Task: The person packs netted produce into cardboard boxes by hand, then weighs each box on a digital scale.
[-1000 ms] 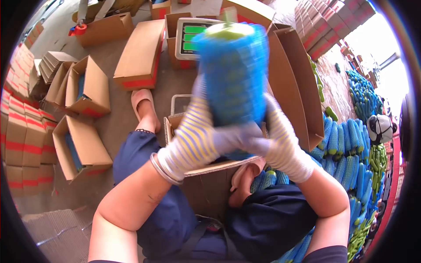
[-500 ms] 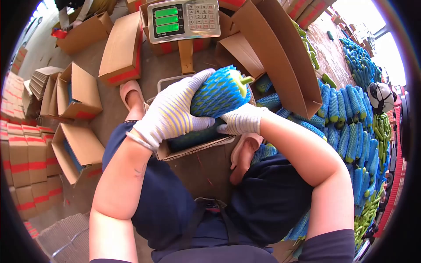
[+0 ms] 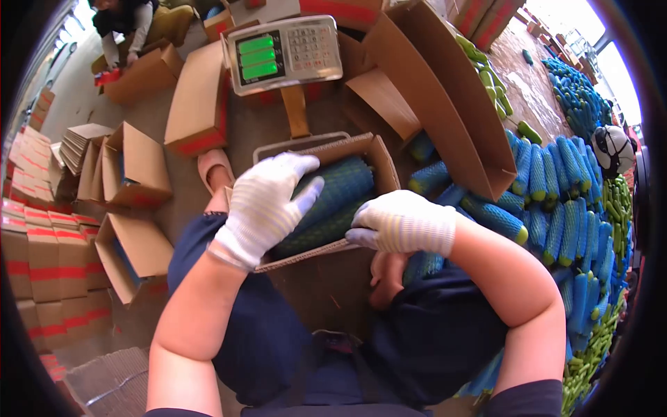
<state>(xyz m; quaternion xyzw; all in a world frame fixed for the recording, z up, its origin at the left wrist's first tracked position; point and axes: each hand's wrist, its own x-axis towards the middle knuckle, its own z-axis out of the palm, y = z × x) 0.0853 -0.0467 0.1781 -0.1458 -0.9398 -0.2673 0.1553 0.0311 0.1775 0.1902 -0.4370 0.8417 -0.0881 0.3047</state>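
Note:
A cardboard box [image 3: 381, 161] stands in front of me, holding green, cucumber-shaped vegetables in blue foam nets [image 3: 340, 182]. Over its left side, my left hand [image 3: 267, 205], in a striped knit glove, is open, with thumb and fingers apart close to the netted vegetables. My right hand [image 3: 406, 221], gloved alike, lies over the box's near right rim with curled fingers. Whether anything is pinched between them is hidden. Just behind the box, a scale [image 3: 285, 54] shows three lit green readouts, too blurred to read.
Many netted vegetables [image 3: 566, 222] are piled at the right. A tall, tilted open carton [image 3: 438, 97] stands behind the box. Open cartons [image 3: 135, 163] and stacked boxes [image 3: 52, 257] are at the left. At upper left, a co-worker's hands [image 3: 124, 61] are at another carton [image 3: 149, 73].
The netted vegetable held up in my left hand is out of my grasp, and the box's contents now show. My left hand has opened; my right hand has shifted nearer me.

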